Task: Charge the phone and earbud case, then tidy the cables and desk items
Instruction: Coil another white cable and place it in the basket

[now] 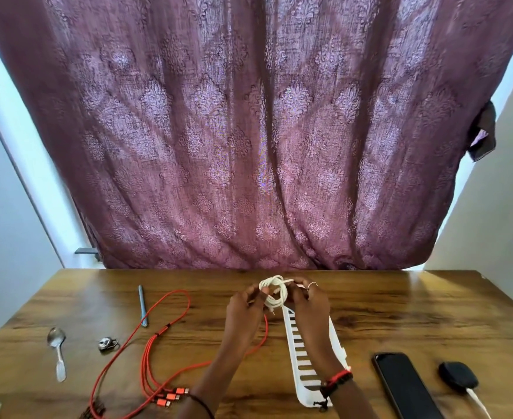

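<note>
Above the middle of the wooden desk (400, 300), my left hand (244, 309) and my right hand (309, 303) hold a coiled white cable (275, 293) between them, fingers pinching the loops from both sides. A red multi-head cable (158, 337) sprawls on the desk to the left, its plugs near the front edge. The black phone (403, 385) lies face up at the front right. Beside it sits the dark earbud case (458, 378) with a white cable (477, 402) plugged into it.
A white slotted tray (302, 355) lies under my right forearm. A blue pen (142, 305), a small padlock (107, 343) and a metal spoon (57, 352) lie at the left. A maroon curtain (249, 131) hangs behind the desk's far edge.
</note>
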